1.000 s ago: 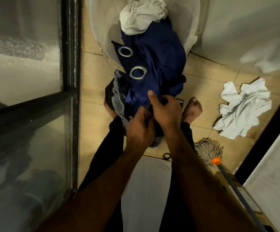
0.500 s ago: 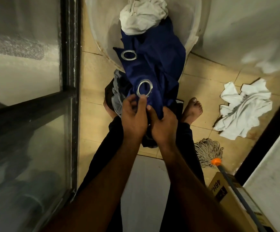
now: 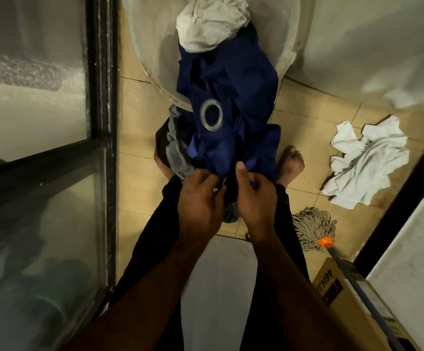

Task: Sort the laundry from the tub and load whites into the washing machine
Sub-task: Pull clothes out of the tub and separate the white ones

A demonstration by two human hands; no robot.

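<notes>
Both hands clutch bunched fabric just in front of the tub point(image 3: 150, 54): the left hand point(image 3: 200, 196) and the right hand point(image 3: 254, 196) sit side by side, fingers curled into the near end of a navy curtain point(image 3: 231, 84). The curtain, dark blue with a silver metal eyelet point(image 3: 211, 119), runs over the tub's near rim and into it. A crumpled off-white cloth point(image 3: 211, 24) lies on it inside the tub. On the beige tiled floor point(image 3: 140, 173) right of the tub lie a white cloth point(image 3: 368, 160) and a mop head point(image 3: 312, 224).

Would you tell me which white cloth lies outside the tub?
The crumpled white cloth on the tiles by the mop; the other white cloth sits in the tub.
</notes>
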